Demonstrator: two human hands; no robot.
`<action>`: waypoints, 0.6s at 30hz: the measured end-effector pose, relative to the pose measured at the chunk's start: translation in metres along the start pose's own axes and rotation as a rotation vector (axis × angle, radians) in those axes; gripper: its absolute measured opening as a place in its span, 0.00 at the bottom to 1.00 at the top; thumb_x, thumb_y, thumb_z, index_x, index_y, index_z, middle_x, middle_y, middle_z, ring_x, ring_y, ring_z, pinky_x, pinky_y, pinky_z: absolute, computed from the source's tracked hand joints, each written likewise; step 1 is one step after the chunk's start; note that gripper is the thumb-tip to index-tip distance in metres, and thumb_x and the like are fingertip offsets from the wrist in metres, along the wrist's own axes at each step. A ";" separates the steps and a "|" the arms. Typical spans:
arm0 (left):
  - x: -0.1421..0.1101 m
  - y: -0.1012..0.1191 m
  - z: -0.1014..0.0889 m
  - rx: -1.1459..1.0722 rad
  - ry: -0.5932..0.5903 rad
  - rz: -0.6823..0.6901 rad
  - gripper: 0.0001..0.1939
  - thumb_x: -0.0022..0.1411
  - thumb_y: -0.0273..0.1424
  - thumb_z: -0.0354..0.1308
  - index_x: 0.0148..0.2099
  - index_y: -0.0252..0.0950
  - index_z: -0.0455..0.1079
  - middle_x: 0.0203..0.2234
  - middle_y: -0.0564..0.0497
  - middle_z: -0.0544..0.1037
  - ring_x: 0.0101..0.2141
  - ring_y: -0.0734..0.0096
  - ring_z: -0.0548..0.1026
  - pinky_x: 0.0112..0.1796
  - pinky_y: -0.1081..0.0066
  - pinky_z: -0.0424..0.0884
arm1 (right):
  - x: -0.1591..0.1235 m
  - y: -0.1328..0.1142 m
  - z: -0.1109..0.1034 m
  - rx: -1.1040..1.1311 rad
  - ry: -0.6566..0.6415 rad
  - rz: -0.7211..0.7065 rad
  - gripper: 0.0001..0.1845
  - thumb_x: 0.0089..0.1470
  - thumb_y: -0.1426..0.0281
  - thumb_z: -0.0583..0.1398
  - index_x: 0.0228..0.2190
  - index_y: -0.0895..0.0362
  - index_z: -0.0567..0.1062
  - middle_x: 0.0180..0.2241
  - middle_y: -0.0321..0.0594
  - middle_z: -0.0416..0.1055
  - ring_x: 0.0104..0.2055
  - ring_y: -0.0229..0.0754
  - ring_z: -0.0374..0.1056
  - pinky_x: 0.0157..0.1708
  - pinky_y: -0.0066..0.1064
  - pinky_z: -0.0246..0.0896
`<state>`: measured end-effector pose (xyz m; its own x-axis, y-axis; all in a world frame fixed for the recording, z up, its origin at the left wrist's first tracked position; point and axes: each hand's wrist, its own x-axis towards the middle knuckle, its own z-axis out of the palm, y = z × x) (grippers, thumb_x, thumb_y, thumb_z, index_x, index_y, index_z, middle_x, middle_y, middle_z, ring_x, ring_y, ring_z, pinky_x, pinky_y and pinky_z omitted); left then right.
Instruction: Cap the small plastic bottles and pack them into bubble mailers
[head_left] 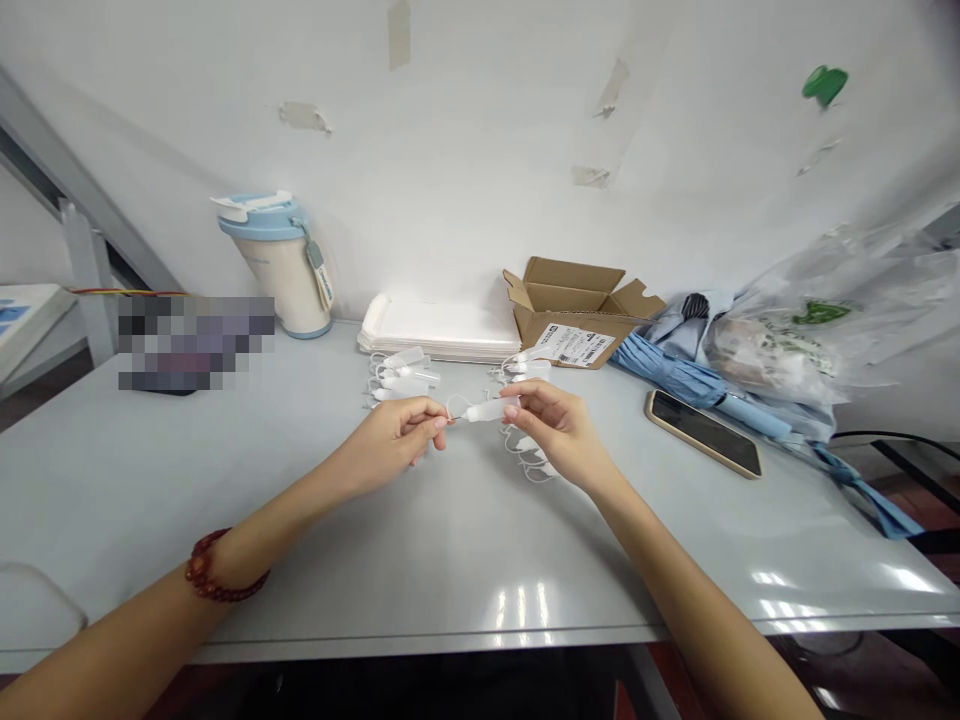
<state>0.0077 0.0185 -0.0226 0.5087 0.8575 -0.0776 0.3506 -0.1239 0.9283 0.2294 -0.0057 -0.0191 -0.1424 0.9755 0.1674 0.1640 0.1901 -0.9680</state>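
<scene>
Above the counter (pixel 465 560), the right hand (pixel 559 428) clasps a small bottle (pixel 487 410) between thumb and fingers by its blunt end, while the left hand (pixel 405 435) pinches its thin tip. The hands are apart, the bottle level between them. Similar bottles with looped cords lie beyond, near a white stack (pixel 450 325) and an open cardboard box (pixel 534 322).

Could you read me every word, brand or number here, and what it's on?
Nothing reads clearly.
Cup: faint lettering, too small.
Tag on the cup: lettering, too small.
Label on the box: print and a barcode, too blurred.
Plastic bag: green mark and lettering, too blurred.
Held tube: no lettering to make out.
</scene>
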 end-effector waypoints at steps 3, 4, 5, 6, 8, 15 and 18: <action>0.000 -0.001 0.000 -0.009 -0.006 0.002 0.11 0.64 0.38 0.49 0.36 0.36 0.67 0.26 0.54 0.72 0.20 0.78 0.63 0.24 0.74 0.61 | 0.000 0.002 0.000 -0.006 0.004 0.005 0.14 0.51 0.60 0.62 0.37 0.55 0.73 0.27 0.35 0.68 0.29 0.37 0.65 0.30 0.32 0.59; 0.000 -0.001 0.000 -0.012 -0.007 0.005 0.11 0.64 0.38 0.49 0.36 0.36 0.67 0.26 0.54 0.72 0.20 0.78 0.63 0.24 0.74 0.61 | 0.000 0.002 0.001 -0.010 0.004 0.007 0.14 0.51 0.60 0.62 0.37 0.55 0.73 0.27 0.35 0.67 0.29 0.37 0.65 0.30 0.32 0.59; 0.000 -0.002 0.000 -0.015 -0.007 0.008 0.12 0.64 0.38 0.49 0.36 0.36 0.67 0.26 0.54 0.72 0.20 0.78 0.63 0.24 0.74 0.61 | 0.000 0.003 0.001 -0.016 0.004 0.006 0.14 0.51 0.60 0.62 0.37 0.55 0.73 0.27 0.35 0.67 0.29 0.37 0.65 0.30 0.32 0.59; 0.000 -0.002 0.000 -0.016 -0.006 0.010 0.12 0.64 0.38 0.49 0.35 0.36 0.67 0.26 0.54 0.72 0.20 0.78 0.63 0.24 0.74 0.61 | 0.000 0.003 0.001 -0.025 0.005 0.003 0.14 0.51 0.60 0.62 0.37 0.55 0.73 0.27 0.35 0.67 0.29 0.37 0.64 0.30 0.32 0.59; 0.000 -0.002 0.000 -0.013 0.000 0.009 0.12 0.64 0.39 0.49 0.35 0.36 0.67 0.26 0.54 0.72 0.20 0.78 0.63 0.24 0.73 0.61 | 0.000 0.003 0.001 -0.049 0.010 -0.011 0.14 0.51 0.60 0.62 0.37 0.55 0.73 0.26 0.35 0.66 0.29 0.37 0.63 0.29 0.32 0.58; -0.002 -0.001 0.000 0.020 0.019 -0.012 0.11 0.62 0.37 0.50 0.35 0.36 0.68 0.26 0.54 0.72 0.21 0.77 0.63 0.24 0.74 0.61 | 0.000 0.005 0.005 -0.162 0.026 -0.073 0.13 0.52 0.62 0.60 0.36 0.57 0.74 0.26 0.34 0.63 0.27 0.35 0.60 0.28 0.30 0.56; -0.003 -0.002 0.001 0.029 0.028 -0.019 0.11 0.62 0.37 0.50 0.34 0.36 0.68 0.26 0.53 0.72 0.21 0.76 0.63 0.24 0.74 0.61 | 0.000 0.007 0.006 -0.223 0.041 -0.114 0.11 0.53 0.63 0.60 0.36 0.56 0.75 0.28 0.36 0.63 0.29 0.36 0.61 0.30 0.31 0.57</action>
<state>0.0063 0.0162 -0.0241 0.4797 0.8734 -0.0841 0.3828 -0.1220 0.9157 0.2245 -0.0054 -0.0268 -0.1332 0.9493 0.2847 0.3612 0.3140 -0.8780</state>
